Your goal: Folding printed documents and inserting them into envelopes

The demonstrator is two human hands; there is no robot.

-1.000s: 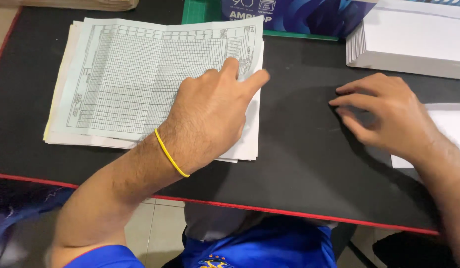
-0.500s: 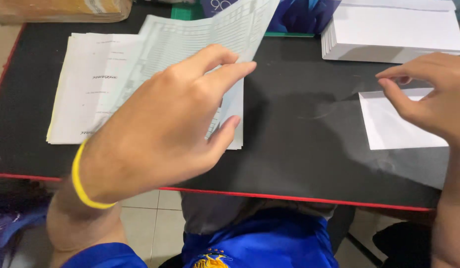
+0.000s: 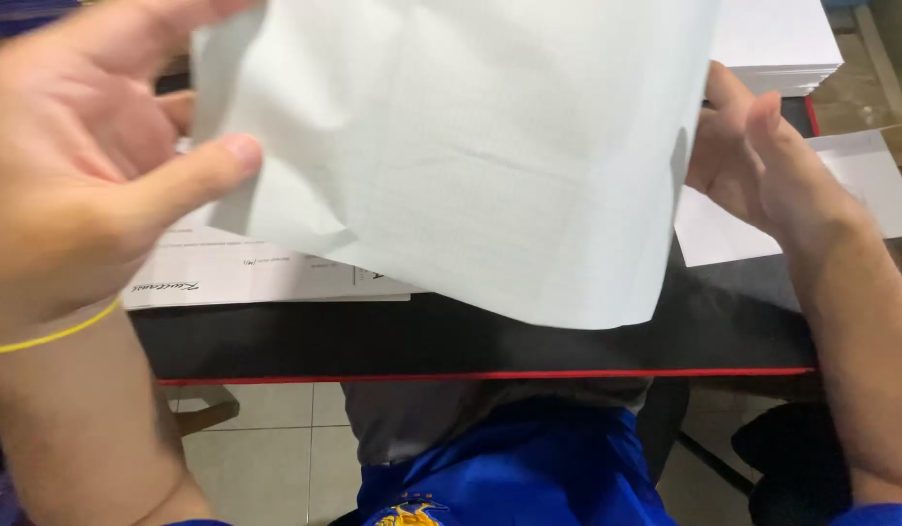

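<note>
Holding a pale sheet (image 3: 470,156) (both hands) above the desk (image 3: 470,341).

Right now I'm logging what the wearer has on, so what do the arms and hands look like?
Both hands are bare, no gloves or rings visible. The left hand has a thin yellow band around its wrist. The right hand and forearm are uncovered; a blue sleeve edge shows at the bottom corner.

Sheet held up between both hands, above the worktop.

A sheet of paper (image 3: 470,156) is hanging in front of the worktop (image 3: 470,341), with the left hand (image 3: 71,166) gripping its left edge and the right hand (image 3: 762,156) sitting at its right edge. A stack of papers (image 3: 266,273) is lying on the worktop behind and below the sheet, to the left. An envelope (image 3: 860,185) is lying to the right, with a pile of envelopes (image 3: 777,39) sitting behind it.
</note>
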